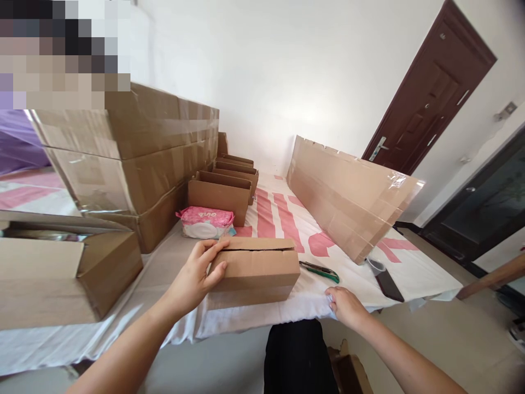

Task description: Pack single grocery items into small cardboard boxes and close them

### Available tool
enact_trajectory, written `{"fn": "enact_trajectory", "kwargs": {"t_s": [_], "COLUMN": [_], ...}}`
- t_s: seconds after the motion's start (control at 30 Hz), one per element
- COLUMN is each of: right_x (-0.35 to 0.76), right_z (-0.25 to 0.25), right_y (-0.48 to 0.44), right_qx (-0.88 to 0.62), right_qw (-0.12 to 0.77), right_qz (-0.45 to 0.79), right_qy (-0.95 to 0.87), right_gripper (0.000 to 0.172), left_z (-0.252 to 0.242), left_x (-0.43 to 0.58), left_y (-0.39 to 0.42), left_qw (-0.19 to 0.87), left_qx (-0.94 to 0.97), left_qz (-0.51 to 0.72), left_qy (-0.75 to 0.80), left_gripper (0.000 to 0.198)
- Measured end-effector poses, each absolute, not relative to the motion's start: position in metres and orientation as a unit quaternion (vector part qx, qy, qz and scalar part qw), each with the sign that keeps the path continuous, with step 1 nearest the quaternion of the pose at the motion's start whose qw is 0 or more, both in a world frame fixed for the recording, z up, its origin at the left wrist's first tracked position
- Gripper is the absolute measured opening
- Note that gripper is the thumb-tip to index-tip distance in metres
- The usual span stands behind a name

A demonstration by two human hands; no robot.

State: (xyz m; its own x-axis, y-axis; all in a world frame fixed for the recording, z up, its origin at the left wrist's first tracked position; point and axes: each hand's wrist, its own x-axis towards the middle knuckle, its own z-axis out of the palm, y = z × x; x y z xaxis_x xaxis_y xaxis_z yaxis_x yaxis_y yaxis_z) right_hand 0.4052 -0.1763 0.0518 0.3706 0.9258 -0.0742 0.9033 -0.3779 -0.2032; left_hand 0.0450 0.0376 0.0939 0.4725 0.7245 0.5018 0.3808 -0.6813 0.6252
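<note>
A small brown cardboard box point(254, 276) lies in front of me near the table's edge, its top flaps meeting with a narrow dark gap. My left hand point(206, 266) rests on its left end, thumb and fingers on the top flaps. To the right of the box, my right hand point(342, 306) is at the table edge with its fingers bent together at the white cloth; whether anything small is between them is hidden. A green utility knife point(320, 271) lies between the box and my right hand.
Pink wipes pack point(207, 221) and upright open boxes point(219, 197) stand behind the box. Large taped cartons point(143, 158) and an open carton point(45, 273) are left. Right are a standing cardboard sheet point(348, 191), tape roll point(375, 266) and phone point(389, 285). A blurred person is upper left.
</note>
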Motion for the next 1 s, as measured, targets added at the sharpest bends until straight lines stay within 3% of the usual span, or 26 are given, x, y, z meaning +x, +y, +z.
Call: {"fn": "enact_trajectory", "kwargs": {"t_s": [0.23,0.4,0.6,1.0], "right_x": [0.409,0.417,0.419,0.417], "right_z": [0.049,0.045,0.042,0.035], "right_y": [-0.184,-0.183,-0.182,-0.177], "right_qx": [-0.836,-0.832,-0.804,-0.754], "right_qw": [0.147,0.23,0.319,0.431], "right_qz": [0.094,0.182,0.296,0.28], "right_qy": [-0.521,-0.471,-0.406,-0.409], "right_gripper": [0.023,0.021,0.038,0.027], "left_z": [0.097,0.094,0.093,0.093], "left_x": [0.045,0.045,0.046,0.045], "left_y": [0.035,0.037,0.038,0.038], "left_qw": [0.227,0.227,0.231,0.233], "left_qx": [0.834,0.831,0.829,0.831], "left_qz": [0.372,0.377,0.379,0.373], "left_qy": [0.338,0.339,0.34,0.342], "left_gripper": [0.049,0.047,0.047,0.049]}}
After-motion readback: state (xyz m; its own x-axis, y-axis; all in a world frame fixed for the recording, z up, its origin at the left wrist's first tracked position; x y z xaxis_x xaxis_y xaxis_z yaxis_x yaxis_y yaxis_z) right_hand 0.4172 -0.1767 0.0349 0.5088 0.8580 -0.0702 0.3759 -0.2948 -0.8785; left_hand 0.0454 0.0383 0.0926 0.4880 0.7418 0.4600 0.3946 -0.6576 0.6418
